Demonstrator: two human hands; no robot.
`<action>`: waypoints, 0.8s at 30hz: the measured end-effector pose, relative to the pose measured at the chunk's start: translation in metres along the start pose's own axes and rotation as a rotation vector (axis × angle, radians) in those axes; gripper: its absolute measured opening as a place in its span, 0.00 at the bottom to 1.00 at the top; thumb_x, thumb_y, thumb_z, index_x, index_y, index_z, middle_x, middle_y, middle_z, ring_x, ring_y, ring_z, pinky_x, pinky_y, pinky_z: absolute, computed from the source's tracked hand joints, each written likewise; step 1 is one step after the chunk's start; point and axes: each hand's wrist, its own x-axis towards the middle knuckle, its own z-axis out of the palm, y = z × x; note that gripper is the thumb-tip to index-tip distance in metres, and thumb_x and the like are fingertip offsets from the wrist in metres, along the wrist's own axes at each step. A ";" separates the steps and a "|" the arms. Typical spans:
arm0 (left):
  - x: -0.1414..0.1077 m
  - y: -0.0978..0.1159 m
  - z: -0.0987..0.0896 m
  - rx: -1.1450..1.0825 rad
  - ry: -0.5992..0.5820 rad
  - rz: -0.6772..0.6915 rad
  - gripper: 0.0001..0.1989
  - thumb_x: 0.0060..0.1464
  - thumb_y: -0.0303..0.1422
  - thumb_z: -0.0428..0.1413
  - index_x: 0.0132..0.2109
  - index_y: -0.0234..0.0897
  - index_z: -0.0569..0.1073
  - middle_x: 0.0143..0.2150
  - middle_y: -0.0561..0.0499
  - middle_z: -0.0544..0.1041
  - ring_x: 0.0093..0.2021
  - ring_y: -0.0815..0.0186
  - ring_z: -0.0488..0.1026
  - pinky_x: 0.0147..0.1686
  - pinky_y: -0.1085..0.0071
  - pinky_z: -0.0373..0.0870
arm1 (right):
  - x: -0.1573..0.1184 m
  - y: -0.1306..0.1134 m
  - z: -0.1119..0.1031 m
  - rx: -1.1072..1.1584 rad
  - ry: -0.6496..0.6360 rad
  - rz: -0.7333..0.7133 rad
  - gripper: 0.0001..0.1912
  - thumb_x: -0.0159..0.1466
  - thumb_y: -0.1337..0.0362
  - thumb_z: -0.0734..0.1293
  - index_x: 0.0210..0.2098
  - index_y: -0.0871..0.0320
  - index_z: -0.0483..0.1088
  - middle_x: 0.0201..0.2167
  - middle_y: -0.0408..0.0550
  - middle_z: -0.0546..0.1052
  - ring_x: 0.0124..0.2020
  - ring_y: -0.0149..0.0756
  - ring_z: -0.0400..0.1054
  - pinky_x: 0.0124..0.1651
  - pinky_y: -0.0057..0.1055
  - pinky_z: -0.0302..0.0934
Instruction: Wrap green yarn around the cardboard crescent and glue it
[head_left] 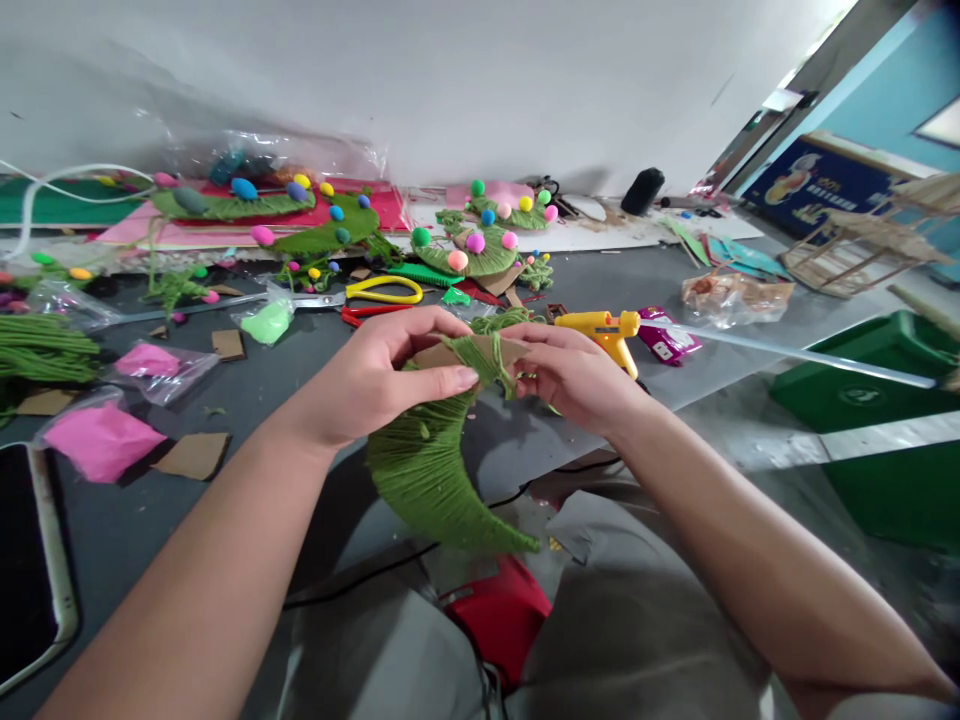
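A cardboard crescent (pixel 431 465), mostly wound with green yarn, hangs over the table's front edge with its wrapped tip pointing down and right. My left hand (pixel 379 375) is closed on its upper part, thumb on the near face. Near the top end, bare brown cardboard (pixel 511 350) shows between loose turns of green yarn (pixel 484 362). My right hand (pixel 581 372) is at that end, fingers pinched together around the yarn. Whether they also grip the cardboard tip is hidden. Just beyond the right hand lies a yellow glue gun (pixel 600 325).
Yellow-handled scissors (pixel 382 291) lie behind my left hand. Yarn-covered shapes with coloured pompoms (pixel 472 255) line the wall. Pink bags (pixel 105 440), cardboard scraps (pixel 193 455) and a tablet-like device (pixel 30 560) are at left. A green bin (pixel 862 395) stands at right.
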 end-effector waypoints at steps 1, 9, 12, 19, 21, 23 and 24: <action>0.000 -0.001 0.000 -0.009 0.049 0.000 0.14 0.52 0.37 0.65 0.46 0.42 0.75 0.31 0.55 0.72 0.30 0.70 0.70 0.28 0.76 0.66 | -0.002 0.000 0.000 -0.105 0.094 -0.104 0.09 0.59 0.67 0.68 0.41 0.57 0.73 0.34 0.43 0.74 0.32 0.29 0.67 0.34 0.28 0.63; 0.005 -0.007 -0.001 -0.028 0.139 -0.072 0.15 0.51 0.37 0.64 0.46 0.40 0.73 0.33 0.52 0.77 0.31 0.65 0.74 0.29 0.72 0.68 | -0.029 -0.002 0.011 -1.003 0.173 -0.608 0.12 0.60 0.56 0.73 0.32 0.56 0.69 0.28 0.43 0.72 0.27 0.31 0.61 0.33 0.32 0.57; 0.005 -0.008 -0.001 -0.054 0.137 -0.083 0.16 0.51 0.36 0.64 0.47 0.39 0.73 0.36 0.50 0.79 0.34 0.62 0.75 0.31 0.70 0.69 | -0.023 0.007 0.015 -1.098 0.184 -0.571 0.16 0.63 0.50 0.71 0.33 0.57 0.70 0.30 0.45 0.76 0.28 0.31 0.64 0.33 0.32 0.57; 0.005 -0.007 0.002 -0.112 0.134 -0.086 0.13 0.51 0.33 0.64 0.44 0.38 0.75 0.39 0.49 0.80 0.37 0.64 0.76 0.34 0.71 0.70 | -0.010 0.014 0.016 -0.978 0.256 -0.478 0.16 0.61 0.53 0.73 0.37 0.58 0.70 0.35 0.47 0.75 0.32 0.33 0.65 0.34 0.32 0.60; 0.005 -0.006 0.002 -0.135 0.129 -0.092 0.14 0.52 0.34 0.64 0.45 0.38 0.75 0.40 0.48 0.81 0.37 0.63 0.77 0.35 0.70 0.71 | -0.009 0.017 0.016 -0.837 0.198 -0.429 0.13 0.63 0.54 0.71 0.40 0.57 0.72 0.37 0.46 0.77 0.33 0.32 0.67 0.36 0.31 0.63; 0.005 -0.006 0.002 -0.146 0.125 -0.099 0.15 0.51 0.35 0.64 0.46 0.37 0.75 0.41 0.48 0.81 0.38 0.62 0.77 0.35 0.70 0.72 | -0.007 0.019 0.015 -0.715 0.181 -0.397 0.12 0.65 0.55 0.69 0.41 0.57 0.73 0.37 0.46 0.77 0.34 0.32 0.69 0.37 0.31 0.64; 0.005 -0.006 0.002 -0.148 0.125 -0.103 0.15 0.51 0.35 0.65 0.46 0.37 0.75 0.41 0.48 0.81 0.38 0.62 0.77 0.35 0.70 0.72 | -0.007 0.020 0.015 -0.675 0.184 -0.388 0.12 0.65 0.55 0.69 0.40 0.57 0.74 0.35 0.45 0.78 0.34 0.32 0.69 0.37 0.31 0.64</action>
